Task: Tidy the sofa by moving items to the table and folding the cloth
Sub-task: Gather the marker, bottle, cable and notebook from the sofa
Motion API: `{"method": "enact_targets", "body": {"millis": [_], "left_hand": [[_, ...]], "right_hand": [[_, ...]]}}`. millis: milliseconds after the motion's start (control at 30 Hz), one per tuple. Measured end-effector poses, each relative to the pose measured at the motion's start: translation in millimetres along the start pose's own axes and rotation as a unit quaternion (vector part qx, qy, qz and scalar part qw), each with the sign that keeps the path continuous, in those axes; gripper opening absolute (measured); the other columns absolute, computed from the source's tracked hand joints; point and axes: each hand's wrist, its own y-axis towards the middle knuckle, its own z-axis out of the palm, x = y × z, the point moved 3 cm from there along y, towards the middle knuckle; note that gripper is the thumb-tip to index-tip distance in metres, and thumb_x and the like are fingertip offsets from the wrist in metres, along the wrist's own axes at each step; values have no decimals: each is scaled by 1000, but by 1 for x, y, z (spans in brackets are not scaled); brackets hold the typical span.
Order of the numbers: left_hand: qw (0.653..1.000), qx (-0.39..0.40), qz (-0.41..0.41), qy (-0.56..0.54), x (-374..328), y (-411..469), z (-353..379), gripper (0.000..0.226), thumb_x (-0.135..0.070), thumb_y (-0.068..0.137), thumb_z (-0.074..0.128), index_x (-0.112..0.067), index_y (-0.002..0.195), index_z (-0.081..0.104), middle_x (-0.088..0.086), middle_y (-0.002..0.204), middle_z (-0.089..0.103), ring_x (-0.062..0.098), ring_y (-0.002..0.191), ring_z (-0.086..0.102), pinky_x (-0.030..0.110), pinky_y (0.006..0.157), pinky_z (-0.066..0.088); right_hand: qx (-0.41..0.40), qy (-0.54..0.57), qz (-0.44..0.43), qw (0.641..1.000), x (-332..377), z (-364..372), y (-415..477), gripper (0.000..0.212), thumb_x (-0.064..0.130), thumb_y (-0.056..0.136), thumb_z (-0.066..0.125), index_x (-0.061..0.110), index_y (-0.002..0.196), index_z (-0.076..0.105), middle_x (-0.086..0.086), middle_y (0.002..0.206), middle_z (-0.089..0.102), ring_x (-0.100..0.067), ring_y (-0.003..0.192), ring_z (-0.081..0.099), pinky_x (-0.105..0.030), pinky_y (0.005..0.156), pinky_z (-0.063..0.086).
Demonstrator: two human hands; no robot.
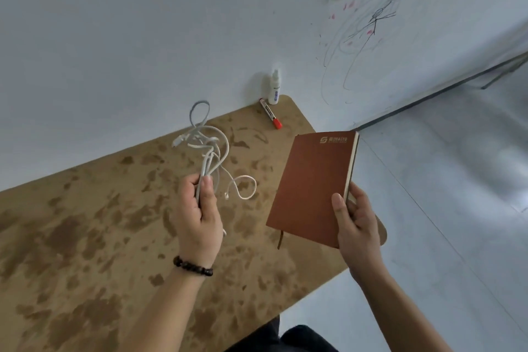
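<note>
Carrying two items at once here: clutching a tangled white cable (pixel 213 151) in the left hand (pixel 198 214) at centre frame, bunching the strands low between thumb and curled fingers and letting the loops spring up and out above the mottled brown table (pixel 85 237). Gripping a brown notebook (pixel 311 186) by its lower right corner with the right hand (pixel 357 223) at centre right, pressing the thumb on the cover, wrapping fingers behind, tilting it up off the surface, probably for an easy set-down. Holding both clear of the tabletop, not yet releasing either. Leaving alone a red-capped marker (pixel 271 113) and a small white spray bottle (pixel 275 87) against the wall at upper centre. Possibly trailing one cable end onto the table, hard telling from this angle. Seeing no sofa or cloth in frame.
</note>
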Motion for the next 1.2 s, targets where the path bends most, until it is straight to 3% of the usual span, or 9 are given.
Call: {"method": "enact_targets", "body": {"millis": [200, 367, 533, 700, 800, 900, 967, 1100, 1200], "left_hand": [[998, 9, -48, 34, 36, 59, 62, 23, -25, 100, 40, -9, 90, 53, 0, 56, 44, 25, 44, 43, 29, 40, 38], [995, 15, -77, 66, 60, 84, 99, 14, -19, 102, 43, -18, 91, 51, -5, 58, 43, 13, 48, 42, 17, 42, 33], [985, -17, -111, 135, 84, 93, 130, 13, -25, 102, 42, -24, 91, 49, 6, 57, 47, 24, 54, 44, 25, 44, 33], [967, -42, -164, 192, 112, 94, 167, 18, -25, 103, 42, -12, 97, 53, -9, 59, 45, 6, 54, 47, 12, 46, 34], [964, 5, -155, 218, 125, 102, 191, 22, -29, 102, 39, -11, 102, 52, -9, 59, 45, 13, 51, 46, 18, 41, 30], [950, 48, -119, 285, 136, 116, 216, 28, -35, 102, 35, -13, 103, 52, -10, 58, 45, 9, 41, 38, 20, 41, 22], [936, 78, -82, 334, 144, 127, 238, 25, -31, 100, 40, -11, 100, 55, -7, 60, 50, 13, 43, 42, 22, 43, 25], [881, 157, -32, 445, 171, 132, 272, 25, -30, 95, 55, -5, 97, 57, 12, 91, 59, 33, 82, 60, 40, 66, 46], [829, 171, -71, 527, 188, 122, 275, 55, -52, 94, 48, -1, 116, 51, 21, 131, 48, 39, 126, 43, 51, 101, 36]], "right_hand": [[76, -57, 77, 993, -16, 42, 119, 34, 30, 102, 51, 29, 136, 46, 3, 108, 75, -19, 99, 73, -49, 83, 60], [186, -84, 103, 974, -39, 93, 221, 37, 29, 104, 50, 24, 140, 45, 3, 110, 74, -18, 100, 72, -49, 87, 59], [293, -118, 129, 940, -73, 143, 309, 36, 27, 105, 48, 22, 141, 51, -4, 119, 70, -21, 109, 68, -47, 98, 53], [259, -297, 81, 915, -103, 163, 351, 39, 30, 103, 48, 15, 139, 54, -7, 121, 65, -24, 113, 60, -40, 102, 46], [234, -363, 37, 901, -104, 157, 356, 43, 32, 100, 52, 17, 140, 52, -7, 124, 56, -20, 113, 52, -25, 95, 37], [213, -372, -30, 903, -99, 145, 355, 39, 33, 98, 54, 24, 136, 54, 2, 117, 48, -9, 97, 52, -27, 89, 40], [203, -393, -64, 894, -102, 135, 358, 41, 33, 96, 54, 26, 137, 51, -1, 127, 46, -18, 114, 51, -31, 92, 41], [286, -481, -82, 825, -125, 122, 359, 64, 46, 99, 44, 24, 155, 22, -6, 162, 22, -28, 149, 15, -49, 118, 20], [346, -536, -120, 761, -146, 115, 349, 76, 58, 101, 29, 19, 159, 0, -2, 167, -1, -24, 153, -9, -44, 122, 3]]}}
